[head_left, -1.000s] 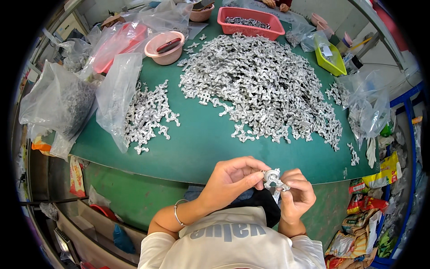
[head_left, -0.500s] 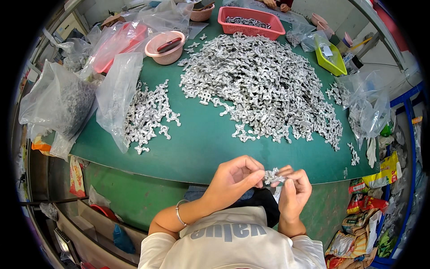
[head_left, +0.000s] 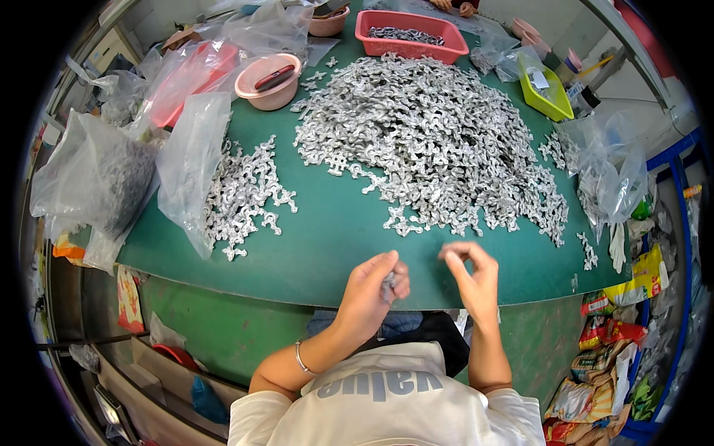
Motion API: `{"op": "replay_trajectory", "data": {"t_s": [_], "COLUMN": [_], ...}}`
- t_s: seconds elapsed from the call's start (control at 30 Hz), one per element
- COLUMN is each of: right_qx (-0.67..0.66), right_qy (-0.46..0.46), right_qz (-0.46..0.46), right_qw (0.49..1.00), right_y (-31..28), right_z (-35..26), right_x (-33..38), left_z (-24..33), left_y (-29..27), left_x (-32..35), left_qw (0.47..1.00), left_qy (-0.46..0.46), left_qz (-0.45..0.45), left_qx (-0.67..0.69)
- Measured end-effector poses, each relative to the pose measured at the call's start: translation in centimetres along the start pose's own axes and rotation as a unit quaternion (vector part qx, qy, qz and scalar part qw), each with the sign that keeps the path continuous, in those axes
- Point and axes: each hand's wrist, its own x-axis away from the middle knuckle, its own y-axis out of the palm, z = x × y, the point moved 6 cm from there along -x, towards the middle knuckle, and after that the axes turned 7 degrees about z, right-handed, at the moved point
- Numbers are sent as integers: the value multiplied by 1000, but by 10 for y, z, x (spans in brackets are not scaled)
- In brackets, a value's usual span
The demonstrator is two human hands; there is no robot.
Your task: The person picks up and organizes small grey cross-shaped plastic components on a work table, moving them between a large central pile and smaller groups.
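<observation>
My left hand [head_left: 374, 291] is closed around a small silver metal part [head_left: 388, 282] at the near edge of the green table [head_left: 327, 238]. A hand's width to its right, my right hand [head_left: 470, 273] is raised with thumb and fingertips pinched together; nothing shows between them. Just beyond both hands spreads a big heap of silver metal parts [head_left: 431, 141] over the middle of the table. A smaller pile of the same parts [head_left: 242, 195] lies to the left.
Clear plastic bags [head_left: 186, 167] of parts stand at the left edge and more bags [head_left: 606, 175] at the right. A pink bowl [head_left: 268, 80], a red basket [head_left: 410, 33] and a yellow-green tray [head_left: 547, 93] sit at the back. Snack wrappers [head_left: 617, 342] lie at lower right.
My hands were joined over a metal part close to my chest; they have separated and moved forward over the table edge, the part staying in my left hand.
</observation>
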Motion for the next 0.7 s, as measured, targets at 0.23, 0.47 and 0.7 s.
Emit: {"op": "replay_trajectory", "data": {"t_s": [0.23, 0.47, 0.7], "right_qx": [250, 260, 252], "right_qy": [-251, -222, -149], "right_qz": [132, 69, 42], "right_qw": [926, 937, 955], "right_y": [17, 18, -13], "right_z": [-13, 8, -1], "right_x": [-51, -64, -40], "left_z": [-4, -5, -6], "left_y": [-11, -10, -17], "left_x": [-1, 0, -5], "left_qw": [995, 996, 995], "left_qy": [14, -31, -29], "left_qz": [95, 65, 73], "left_qx": [5, -58, -55]}}
